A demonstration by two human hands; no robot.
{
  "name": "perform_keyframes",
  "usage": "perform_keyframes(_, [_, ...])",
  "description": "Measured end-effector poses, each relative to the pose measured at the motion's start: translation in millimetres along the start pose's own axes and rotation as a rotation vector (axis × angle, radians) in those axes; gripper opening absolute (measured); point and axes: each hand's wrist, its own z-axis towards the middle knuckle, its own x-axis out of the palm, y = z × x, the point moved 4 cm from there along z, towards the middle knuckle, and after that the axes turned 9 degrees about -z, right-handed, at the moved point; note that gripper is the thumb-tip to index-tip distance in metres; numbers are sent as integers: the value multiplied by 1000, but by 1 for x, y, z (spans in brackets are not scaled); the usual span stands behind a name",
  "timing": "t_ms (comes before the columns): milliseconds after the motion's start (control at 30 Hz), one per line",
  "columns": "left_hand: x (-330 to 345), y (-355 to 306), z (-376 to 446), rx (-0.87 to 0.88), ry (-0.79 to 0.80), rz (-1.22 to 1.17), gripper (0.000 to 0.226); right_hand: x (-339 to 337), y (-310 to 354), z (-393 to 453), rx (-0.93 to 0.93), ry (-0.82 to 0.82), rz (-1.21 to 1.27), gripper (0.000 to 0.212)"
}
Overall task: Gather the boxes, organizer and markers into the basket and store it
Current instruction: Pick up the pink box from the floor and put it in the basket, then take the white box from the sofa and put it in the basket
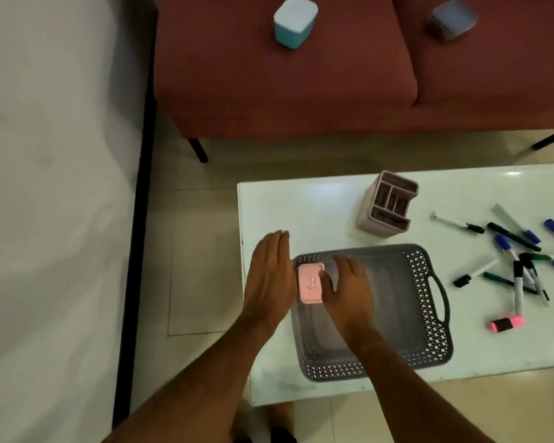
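A grey perforated basket (429,302) lies on the white table (317,206). A small pink box (309,284) sits in the basket's far left corner. My right hand (349,292) rests against the box's right side, fingers curled at it. My left hand (271,276) is flat and open, just outside the basket's left wall beside the box. A beige divided organizer (387,201) stands behind the basket. Several markers (518,251) and a pink highlighter (507,323) lie scattered to the right. A teal box (295,22) and a grey-blue box (453,19) sit on the red sofa (285,84).
The sofa stands beyond the table, with a strip of tiled floor (269,164) between them. A white wall with a black edge (141,187) runs along the left. The table's left edge lies just under my left hand.
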Motion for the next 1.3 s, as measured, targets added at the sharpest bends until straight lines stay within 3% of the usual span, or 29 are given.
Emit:
perform_keyframes(167, [-76,27,57,-34,-28,221,67,-51,72,42,-179,31,-273,72])
perform_keyframes(300, [-147,58,113,-53,0,261,67,-87,140,88,-288,-44,-415,77])
perform_keyframes(567, [-289,121,224,-16,5,264,70,-152,276,169,-216,-35,-453,77])
perform_keyframes(767, [-363,133,313,25,-33,239,71,-201,349,235,-178,-102,-424,76])
perform_keyframes(1000, [-356,122,412,92,-17,200,70,-228,364,335,-92,-152,-379,76])
perform_keyframes(1300, [-261,121,571,78,96,138,68,-191,331,508,-10,-75,-298,76])
